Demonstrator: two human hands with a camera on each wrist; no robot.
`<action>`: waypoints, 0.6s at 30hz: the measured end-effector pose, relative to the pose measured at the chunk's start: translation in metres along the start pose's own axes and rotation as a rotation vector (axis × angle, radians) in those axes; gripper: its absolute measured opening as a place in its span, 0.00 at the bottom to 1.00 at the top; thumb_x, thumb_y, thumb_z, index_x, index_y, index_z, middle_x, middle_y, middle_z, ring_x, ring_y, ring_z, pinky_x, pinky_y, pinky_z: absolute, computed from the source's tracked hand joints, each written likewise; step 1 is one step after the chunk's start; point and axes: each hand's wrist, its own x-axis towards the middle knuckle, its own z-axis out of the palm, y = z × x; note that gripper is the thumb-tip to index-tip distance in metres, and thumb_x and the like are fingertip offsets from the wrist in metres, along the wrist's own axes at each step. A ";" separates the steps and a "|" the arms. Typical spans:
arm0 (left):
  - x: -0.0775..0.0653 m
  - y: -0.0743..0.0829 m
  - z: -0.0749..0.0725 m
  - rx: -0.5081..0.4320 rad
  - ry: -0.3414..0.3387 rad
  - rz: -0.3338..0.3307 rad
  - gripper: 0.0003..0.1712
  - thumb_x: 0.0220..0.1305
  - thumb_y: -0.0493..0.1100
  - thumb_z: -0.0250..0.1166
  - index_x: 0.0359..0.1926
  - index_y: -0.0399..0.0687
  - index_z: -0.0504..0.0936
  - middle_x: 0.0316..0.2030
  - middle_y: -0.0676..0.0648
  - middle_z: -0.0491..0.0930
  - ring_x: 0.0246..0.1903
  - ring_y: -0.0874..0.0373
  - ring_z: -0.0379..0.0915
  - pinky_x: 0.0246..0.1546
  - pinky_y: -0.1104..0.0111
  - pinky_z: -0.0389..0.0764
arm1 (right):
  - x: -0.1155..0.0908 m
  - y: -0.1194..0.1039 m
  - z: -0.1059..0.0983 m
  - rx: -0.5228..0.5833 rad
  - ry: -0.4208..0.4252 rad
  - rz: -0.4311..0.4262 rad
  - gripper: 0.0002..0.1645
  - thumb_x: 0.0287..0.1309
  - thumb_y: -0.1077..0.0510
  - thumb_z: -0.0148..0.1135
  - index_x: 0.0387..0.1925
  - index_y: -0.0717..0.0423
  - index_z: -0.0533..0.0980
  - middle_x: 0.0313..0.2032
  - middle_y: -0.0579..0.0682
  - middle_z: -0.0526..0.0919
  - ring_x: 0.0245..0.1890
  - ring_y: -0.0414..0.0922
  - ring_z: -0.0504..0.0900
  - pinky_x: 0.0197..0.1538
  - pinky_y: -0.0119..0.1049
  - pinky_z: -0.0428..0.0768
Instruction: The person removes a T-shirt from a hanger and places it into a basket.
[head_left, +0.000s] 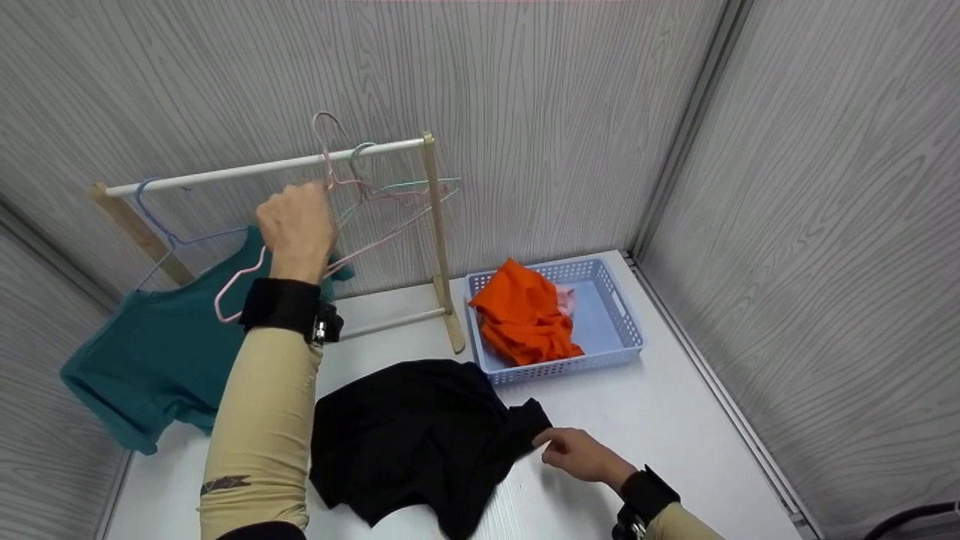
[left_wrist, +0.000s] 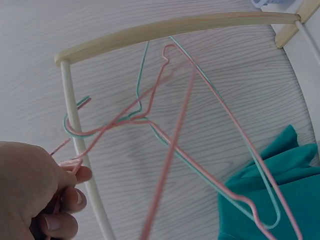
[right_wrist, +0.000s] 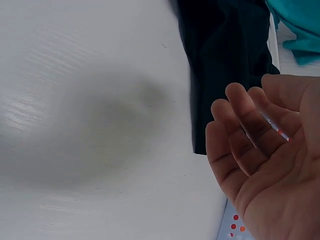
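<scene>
My left hand [head_left: 300, 221] is raised at the rail, its fingers curled around the thin wire of a pink hanger [left_wrist: 170, 152]. That hanger's hook stands up beside the rail. Behind it, a mint-green hanger [left_wrist: 138, 90] and a second pink hanger [left_wrist: 155, 90] hook over the white rail [left_wrist: 75, 120] together. A black shirt [head_left: 405, 435] lies spread on the table. By its right-hand sleeve is my right hand [head_left: 581, 454], with loosely bent fingers. In the right wrist view its palm [right_wrist: 280, 185] holds nothing; whether the fingertips touch the cloth I cannot tell.
A teal shirt [head_left: 150, 360] hangs from a blue hanger [head_left: 169, 238] at the rack's left. Right of the wooden rack post [head_left: 439, 225] stands a blue perforated basket [head_left: 600, 360] with orange cloth [head_left: 525, 315] and a bit of pink cloth [head_left: 565, 300]. Panel walls enclose the table.
</scene>
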 end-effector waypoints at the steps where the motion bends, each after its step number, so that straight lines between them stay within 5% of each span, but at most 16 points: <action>1: -0.001 -0.001 0.002 -0.024 0.019 0.009 0.14 0.67 0.32 0.53 0.47 0.41 0.83 0.21 0.43 0.73 0.18 0.53 0.61 0.17 0.65 0.59 | 0.000 0.000 0.000 0.005 0.000 0.000 0.17 0.67 0.60 0.55 0.53 0.63 0.76 0.38 0.57 0.85 0.36 0.41 0.80 0.38 0.31 0.73; 3: -0.002 0.000 0.007 -0.076 0.054 0.034 0.18 0.68 0.33 0.52 0.53 0.45 0.82 0.22 0.42 0.74 0.18 0.53 0.61 0.18 0.64 0.58 | 0.000 -0.001 0.000 0.011 0.000 0.002 0.16 0.67 0.60 0.55 0.53 0.63 0.76 0.38 0.57 0.85 0.37 0.43 0.80 0.38 0.32 0.74; 9: -0.004 0.009 0.024 -0.149 0.118 0.084 0.15 0.71 0.39 0.52 0.51 0.47 0.83 0.26 0.35 0.83 0.21 0.43 0.75 0.20 0.53 0.71 | 0.004 -0.003 0.002 0.005 -0.005 -0.014 0.16 0.66 0.60 0.56 0.52 0.64 0.76 0.40 0.55 0.85 0.38 0.44 0.81 0.39 0.31 0.74; 18: 0.007 0.031 0.045 -0.198 0.015 0.022 0.18 0.75 0.45 0.47 0.53 0.48 0.81 0.34 0.35 0.85 0.28 0.41 0.80 0.26 0.52 0.75 | 0.003 0.004 0.005 -0.006 -0.007 -0.003 0.17 0.65 0.59 0.57 0.52 0.63 0.77 0.37 0.54 0.85 0.35 0.35 0.78 0.37 0.30 0.74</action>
